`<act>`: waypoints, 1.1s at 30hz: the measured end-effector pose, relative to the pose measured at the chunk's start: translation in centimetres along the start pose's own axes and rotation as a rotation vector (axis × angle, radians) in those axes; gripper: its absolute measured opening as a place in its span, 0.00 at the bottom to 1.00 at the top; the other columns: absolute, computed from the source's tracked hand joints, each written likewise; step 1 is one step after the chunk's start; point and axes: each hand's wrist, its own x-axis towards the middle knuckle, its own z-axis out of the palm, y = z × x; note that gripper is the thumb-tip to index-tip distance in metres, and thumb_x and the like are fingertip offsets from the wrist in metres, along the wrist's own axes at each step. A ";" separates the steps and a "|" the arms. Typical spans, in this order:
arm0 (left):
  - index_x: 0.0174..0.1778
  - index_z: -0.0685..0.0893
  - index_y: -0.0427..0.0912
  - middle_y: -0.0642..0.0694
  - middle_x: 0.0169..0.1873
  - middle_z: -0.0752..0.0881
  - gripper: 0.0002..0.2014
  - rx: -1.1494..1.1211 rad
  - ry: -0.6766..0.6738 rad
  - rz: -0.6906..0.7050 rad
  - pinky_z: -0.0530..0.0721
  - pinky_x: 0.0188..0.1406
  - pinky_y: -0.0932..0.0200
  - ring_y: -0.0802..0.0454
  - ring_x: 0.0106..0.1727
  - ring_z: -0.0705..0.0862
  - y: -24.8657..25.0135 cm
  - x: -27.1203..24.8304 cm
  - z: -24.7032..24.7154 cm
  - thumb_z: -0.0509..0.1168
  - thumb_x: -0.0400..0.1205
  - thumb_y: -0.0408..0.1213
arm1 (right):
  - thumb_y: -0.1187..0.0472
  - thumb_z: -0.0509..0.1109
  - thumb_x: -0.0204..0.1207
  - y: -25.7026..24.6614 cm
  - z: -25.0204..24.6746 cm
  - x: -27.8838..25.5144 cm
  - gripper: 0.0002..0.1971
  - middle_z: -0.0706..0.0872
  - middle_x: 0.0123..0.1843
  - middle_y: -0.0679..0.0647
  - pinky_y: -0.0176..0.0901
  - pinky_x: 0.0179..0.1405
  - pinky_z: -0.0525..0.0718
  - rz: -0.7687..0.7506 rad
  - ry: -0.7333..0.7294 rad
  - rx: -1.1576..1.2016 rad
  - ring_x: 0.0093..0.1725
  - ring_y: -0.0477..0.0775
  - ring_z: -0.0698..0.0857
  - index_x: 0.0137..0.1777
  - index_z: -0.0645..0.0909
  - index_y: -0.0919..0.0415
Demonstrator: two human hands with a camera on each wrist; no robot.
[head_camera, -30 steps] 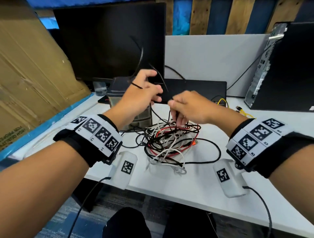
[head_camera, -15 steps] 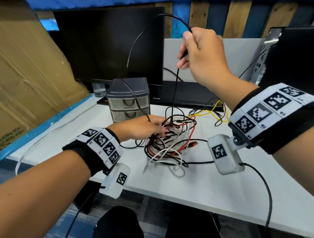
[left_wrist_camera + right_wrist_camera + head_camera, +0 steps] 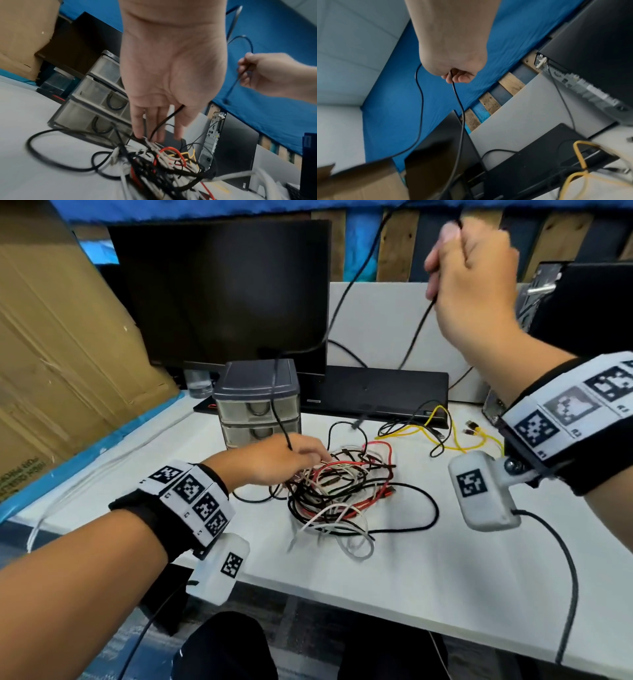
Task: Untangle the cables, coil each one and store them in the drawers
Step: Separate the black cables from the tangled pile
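Early days on this one, honestly. The big knot of black, white and red cables [image 3: 339,491] is sitting in the middle of the white bench [image 3: 428,577] and looks nearly as tangled as it could be. Nothing I can see is coiled yet. The small grey two-drawer plastic organiser [image 3: 258,402] just behind the knot has both drawers closed; through the clear fronts I can't tell if anything is in there. A loose yellow cable [image 3: 442,433] lies off to the right of the pile, separate from it, also uncoiled.

So my read: I'm on the first cable, pulling one thin black cable [image 3: 416,333] free of the heap. Everything else (rest of the untangling, all the coiling, all the stowing) is left.

Fingers now. My right hand [image 3: 472,275] is raised high above the bench, fingers curled tight into a fist around that thin black cable, which hangs down from it in two strands toward the pile and the organiser. My left hand [image 3: 277,460] is down at the near-left edge of the knot, fingers mostly straight and a bit spread, tips poked in among the strands, with a black strand running between two of them. Looks more like pinning the heap down than gripping anything.
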 end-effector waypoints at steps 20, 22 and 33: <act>0.50 0.90 0.41 0.39 0.38 0.94 0.08 -0.325 0.310 0.052 0.93 0.43 0.56 0.45 0.41 0.95 3.0 -1.3 -4.4 0.66 0.89 0.36 | 0.66 0.66 0.82 7.3 2.0 -11.0 0.08 0.90 0.37 0.56 0.45 0.37 0.88 0.425 -1.273 -0.329 0.41 0.60 0.94 0.47 0.87 0.61; 0.50 0.91 0.40 0.40 0.39 0.94 0.06 -0.293 0.298 0.045 0.93 0.45 0.54 0.46 0.41 0.95 2.7 -1.4 -4.4 0.69 0.88 0.36 | 0.68 0.69 0.79 7.5 2.9 -10.9 0.08 0.91 0.38 0.55 0.48 0.42 0.91 0.355 -1.118 -0.318 0.43 0.59 0.93 0.42 0.88 0.58; 0.49 0.91 0.36 0.41 0.39 0.94 0.04 -0.133 0.249 -0.025 0.93 0.42 0.60 0.52 0.40 0.95 2.2 -1.3 -3.8 0.71 0.85 0.32 | 0.68 0.69 0.81 8.5 7.0 -12.0 0.09 0.93 0.44 0.63 0.52 0.52 0.91 0.526 -1.098 -0.395 0.41 0.60 0.90 0.51 0.90 0.70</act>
